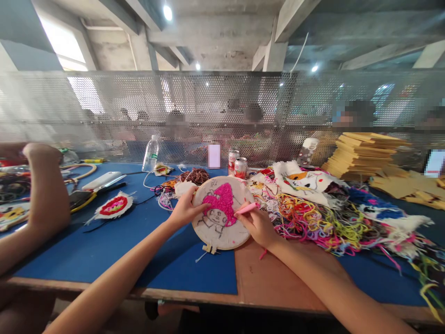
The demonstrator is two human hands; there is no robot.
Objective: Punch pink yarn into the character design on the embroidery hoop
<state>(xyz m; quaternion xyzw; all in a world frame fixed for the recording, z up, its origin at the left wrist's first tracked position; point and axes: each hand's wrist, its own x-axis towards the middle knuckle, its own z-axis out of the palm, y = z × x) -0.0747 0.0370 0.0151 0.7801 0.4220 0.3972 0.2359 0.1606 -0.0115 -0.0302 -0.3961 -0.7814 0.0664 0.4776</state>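
An embroidery hoop [239, 239] with pale cloth stretched in it is held tilted up over the table. On the cloth is a drawn cartoon figure [215, 218] whose hood is filled with bright pink loops. My left hand [187, 206] grips the hoop's left rim, thumb lying on the cloth near the pink area. In my right hand [260, 225] is a pink punch needle [247, 208], pinched between the fingers, its tip end at the right edge of the pink loops. The tip itself is hidden by my fingers. The hoop's screw clamp [209, 249] points toward me.
A tangled heap of coloured yarn [306, 218] and cloth scraps lies right. Behind stand two drink cans [240, 168], a water bottle [150, 154] and a phone [214, 156]. Left are a round red patch [114, 205] and another person's arm [47, 195]. Yellow sheets [361, 155] are stacked far right.
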